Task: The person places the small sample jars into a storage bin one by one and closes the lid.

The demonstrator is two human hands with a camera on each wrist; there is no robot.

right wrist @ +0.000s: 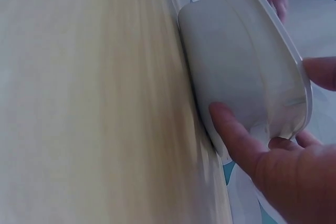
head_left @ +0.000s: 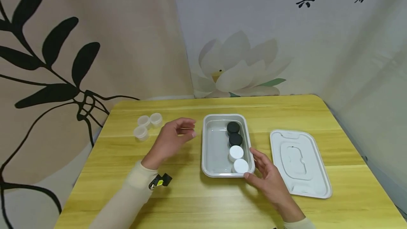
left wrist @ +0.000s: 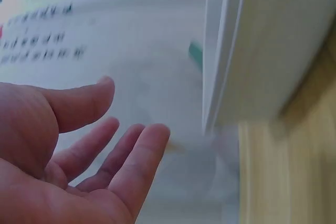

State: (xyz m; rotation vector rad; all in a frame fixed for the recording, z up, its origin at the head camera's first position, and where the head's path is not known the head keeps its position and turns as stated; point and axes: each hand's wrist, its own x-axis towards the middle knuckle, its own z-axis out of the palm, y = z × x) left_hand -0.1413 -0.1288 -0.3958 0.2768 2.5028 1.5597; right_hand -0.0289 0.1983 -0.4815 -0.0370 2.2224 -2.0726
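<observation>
A rectangular light-grey container (head_left: 216, 151) sits on the table, with two black-capped jars (head_left: 235, 139) and two white-capped jars (head_left: 236, 153) lined up along its right side. My right hand (head_left: 268, 176) grips the container's near right corner, thumb at the rim and fingers against the outer wall. In the right wrist view, the fingertips press on the container's side (right wrist: 231, 66). My left hand (head_left: 175, 139) is held over the table left of the container, fingers loosely bent and holding nothing. The left wrist view shows its fingers (left wrist: 139, 166) apart from the container wall (left wrist: 262, 45).
Several small translucent round tubs (head_left: 141, 133) stand at the table's left, beyond my left hand. A white lid (head_left: 299, 162) lies flat to the right of the container. Behind the wooden table (head_left: 190, 200) hangs a printed curtain (head_left: 241, 17).
</observation>
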